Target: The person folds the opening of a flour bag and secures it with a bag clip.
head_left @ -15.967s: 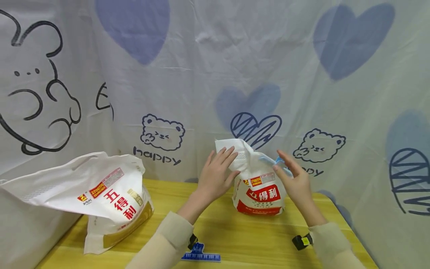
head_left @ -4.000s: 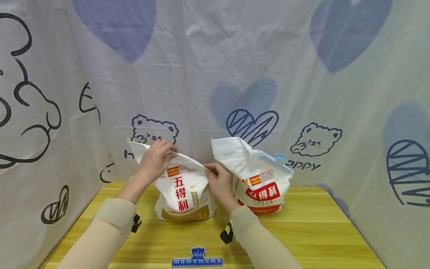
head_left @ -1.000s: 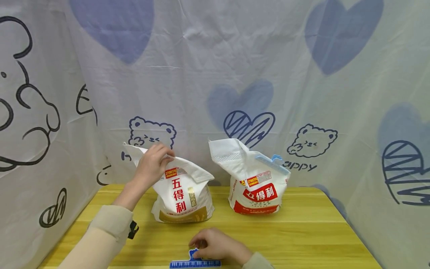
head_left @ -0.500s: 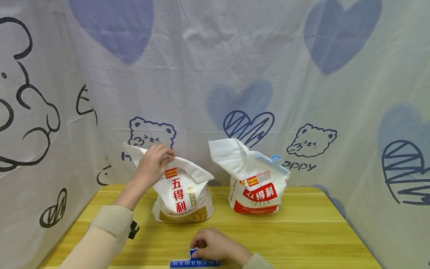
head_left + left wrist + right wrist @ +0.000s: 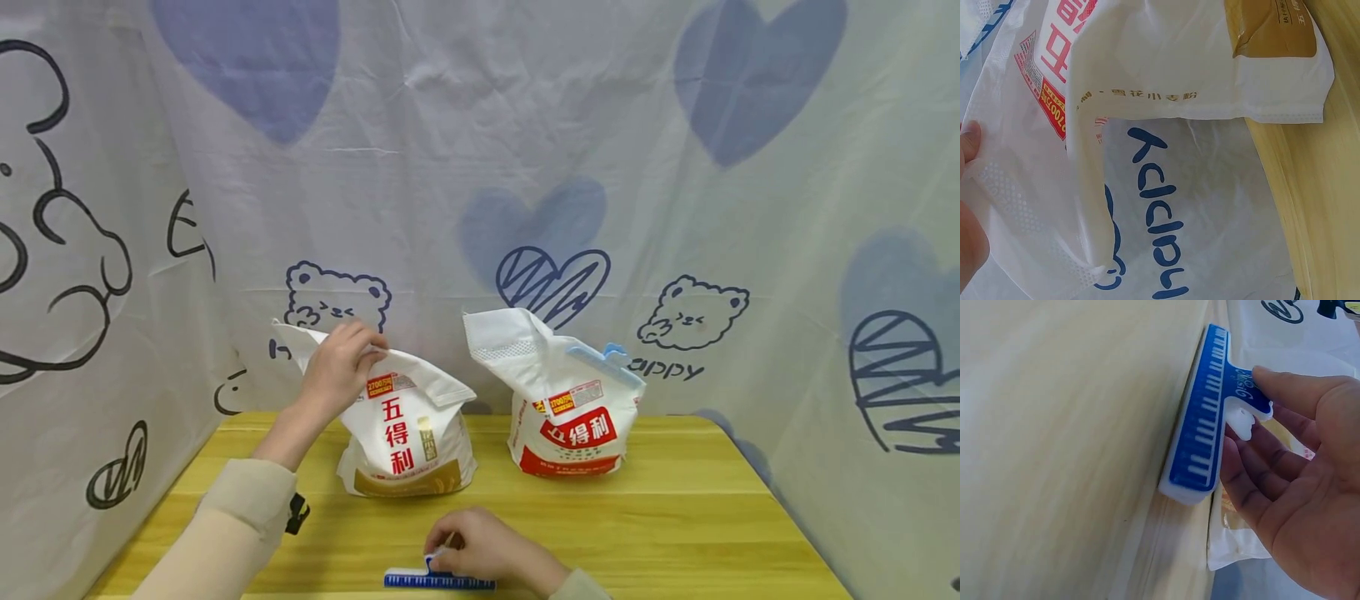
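Note:
In the head view my left hand (image 5: 341, 367) pinches the folded top edge of a white flour bag (image 5: 405, 433) with red characters and a gold base. The left wrist view shows that bag's side (image 5: 1160, 69) and its loose top flap, with a thumb and fingertip at the left edge. My right hand (image 5: 487, 546) grips the tab of a blue bag clip (image 5: 438, 580) printed with piano keys, near the table's front. Seen from the right wrist, the thumb presses one side of the clip's tab (image 5: 1244, 387) and fingers lie behind it.
A second flour bag (image 5: 577, 433), red at its base, stands to the right with a light-blue clip (image 5: 603, 358) across its folded top. Both bags stand on a wooden table (image 5: 675, 517). A patterned curtain (image 5: 450, 100) hangs behind and at the sides.
The gold-based bag came from the far left to beside the red one. My right hand left its top for the piano clip, which now tilts up slightly. My left hand stays on the bag.

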The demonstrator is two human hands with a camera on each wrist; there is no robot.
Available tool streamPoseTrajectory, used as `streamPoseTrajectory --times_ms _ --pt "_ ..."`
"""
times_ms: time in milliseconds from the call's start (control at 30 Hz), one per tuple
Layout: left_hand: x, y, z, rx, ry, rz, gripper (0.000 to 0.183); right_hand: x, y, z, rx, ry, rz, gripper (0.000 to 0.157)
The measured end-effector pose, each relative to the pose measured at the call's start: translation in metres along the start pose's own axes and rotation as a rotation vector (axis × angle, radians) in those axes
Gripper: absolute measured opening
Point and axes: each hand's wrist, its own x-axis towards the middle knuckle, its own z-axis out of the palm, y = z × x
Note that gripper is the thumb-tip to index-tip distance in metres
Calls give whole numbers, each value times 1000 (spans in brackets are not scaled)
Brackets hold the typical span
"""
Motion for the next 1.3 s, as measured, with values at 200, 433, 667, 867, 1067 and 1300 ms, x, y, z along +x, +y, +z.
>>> streamPoseTrajectory --times_ms 200,433,667,867,1067,1300 --pt "-1 -1 -1 6 7 2 16 -3 -2 -3 20 38 -16 25" --pt "-1 -1 -2 7 1 -9 15 -8 -7 -9 107 164 -48 33" --pt "-3 1 -3 10 -10 -23 13 -9 -14 -15 197 331 -64 31" --pt "-3 3 -3 9 -10 -13 14 -8 -17 -20 269 466 -74 27" --pt "-2 2 -1 12 -1 -11 15 -7 -23 -29 330 604 -148 29" --pt "-2 2 -1 12 -7 -19 14 -3 -28 -41 370 742 -265 32"
